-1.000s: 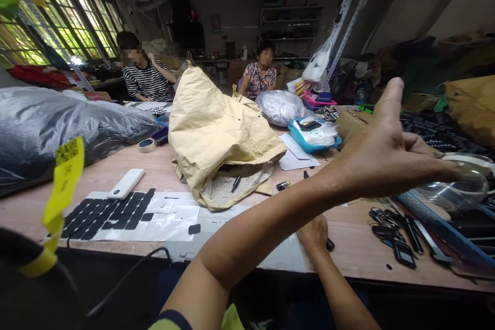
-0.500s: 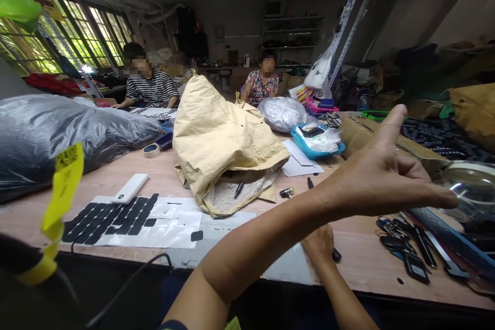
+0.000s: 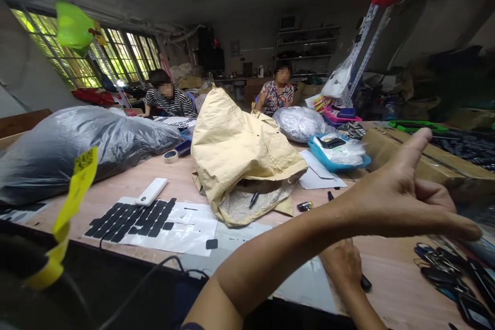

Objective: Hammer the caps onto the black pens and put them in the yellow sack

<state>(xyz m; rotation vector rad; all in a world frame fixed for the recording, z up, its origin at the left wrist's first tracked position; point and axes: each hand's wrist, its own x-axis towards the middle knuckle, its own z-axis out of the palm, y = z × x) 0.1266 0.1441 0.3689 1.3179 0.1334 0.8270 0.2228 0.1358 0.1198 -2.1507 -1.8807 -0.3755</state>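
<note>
A: How do we have our two hands?
B: We hold the left hand (image 3: 410, 201) in the air above the right part of the table (image 3: 382, 258), thumb and first finger widely spread, other fingers folded. It has hold of nothing, so we judge it is a gesture.
A: And the right hand (image 3: 344, 263)?
B: It is low at the near edge, over the grey board (image 3: 301, 281). Our left forearm covers its fingers, so we cannot tell how far they are open. A black stick-like object (image 3: 365, 283) shows just beside it; whether we grip it, we cannot tell.
A: Why is the white power bank (image 3: 152, 192) on the sheet (image 3: 193, 216)?
B: It lies on the sheet's far edge, perhaps because its cable (image 3: 103, 237) must reach over the table's near edge.
A: And the paper bag (image 3: 240, 139)?
B: It stands mid-table, mouth towards us, probably for easy reach.
</note>
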